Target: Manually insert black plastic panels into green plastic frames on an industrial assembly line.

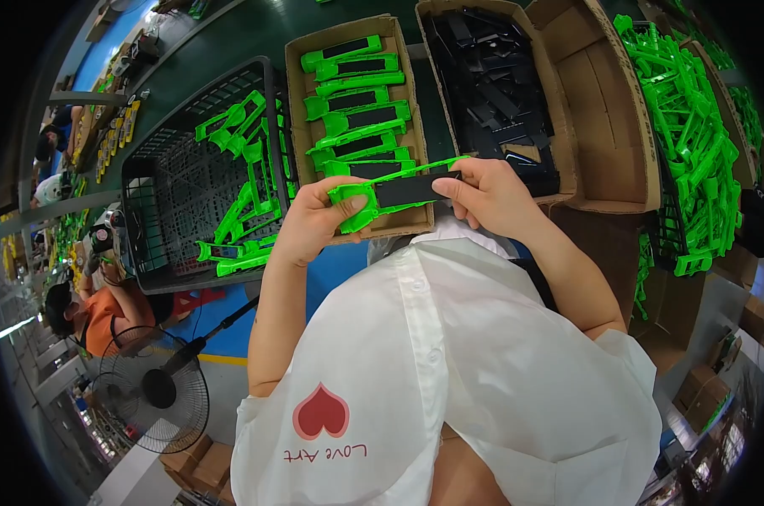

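A bright green plastic housing (354, 208) lies lengthwise between my hands, just above the near end of a cardboard box. My left hand (314, 221) is closed round its wide end, thumb pressed on top. A flat black panel (405, 191) lies along the housing. My right hand (493, 196) pinches the far right end of the panel and housing, thumb on the black face. Whether the panel is fully seated in the green part, I cannot tell. Beneath, the cardboard box (296, 93) holds a row of green housings (356, 99) with black panels in them.
Left of the box stands a black plastic crate (136, 198) with green parts. A second cardboard box (573, 160) at right contains loose black panels (491, 88). Green parts (694, 152) are heaped at the far right. A fan (158, 388) and a person (112, 316) are at left.
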A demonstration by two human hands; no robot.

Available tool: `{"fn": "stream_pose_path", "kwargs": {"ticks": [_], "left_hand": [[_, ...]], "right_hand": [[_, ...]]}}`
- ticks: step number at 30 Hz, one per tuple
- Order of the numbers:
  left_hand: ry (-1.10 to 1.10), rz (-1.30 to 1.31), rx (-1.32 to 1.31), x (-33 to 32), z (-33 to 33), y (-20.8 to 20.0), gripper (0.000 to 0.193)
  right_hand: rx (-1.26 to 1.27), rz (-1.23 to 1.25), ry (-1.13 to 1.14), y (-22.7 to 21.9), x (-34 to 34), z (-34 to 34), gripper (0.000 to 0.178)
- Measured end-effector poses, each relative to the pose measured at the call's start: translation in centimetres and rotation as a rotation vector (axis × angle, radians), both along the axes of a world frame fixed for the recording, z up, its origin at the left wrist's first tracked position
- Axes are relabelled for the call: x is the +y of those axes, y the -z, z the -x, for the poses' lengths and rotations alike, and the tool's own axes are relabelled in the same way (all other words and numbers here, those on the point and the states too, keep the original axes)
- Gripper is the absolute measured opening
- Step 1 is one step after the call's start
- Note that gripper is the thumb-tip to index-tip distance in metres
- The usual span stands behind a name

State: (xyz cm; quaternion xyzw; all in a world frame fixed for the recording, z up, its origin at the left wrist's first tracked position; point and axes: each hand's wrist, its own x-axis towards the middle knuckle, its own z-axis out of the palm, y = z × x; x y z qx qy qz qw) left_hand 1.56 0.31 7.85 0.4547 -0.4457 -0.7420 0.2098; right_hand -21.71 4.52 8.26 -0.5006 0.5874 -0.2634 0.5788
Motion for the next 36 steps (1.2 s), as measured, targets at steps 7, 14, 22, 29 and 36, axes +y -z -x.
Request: {"fn": "stream_pose_path", "kwargs": {"ticks": [7, 14, 22, 29, 36], "left_hand": [[0.029, -0.005, -0.032, -0.1, 0.2, 0.3, 0.017], [0.016, -0.002, -0.065, -0.1, 0.5, 1.0, 0.015], [0.009, -0.002, -0.021, 0.1, 0.1, 2.5, 0.017], [0.425, 0.519, -0.597, 0.0, 1.5, 0.9, 0.025], [0.404, 0.787, -0.787, 1.1, 5.5, 3.3, 0.014]], "right_hand": [[0.212, 0.051, -0.034, 0.0, 0.0, -0.2, 0.021], [0.193, -0.073, -0.037, 1.9, -0.7, -0.9, 0.025], [0.829, 0.384, 0.11, 3.3, -0.6, -0.4, 0.045], [0.301, 0.079, 0.055, 5.3, 0.2, -0.2, 0.035], [0.184, 0.315, 0.124, 7.1, 1.2, -1.3, 0.042]]}}
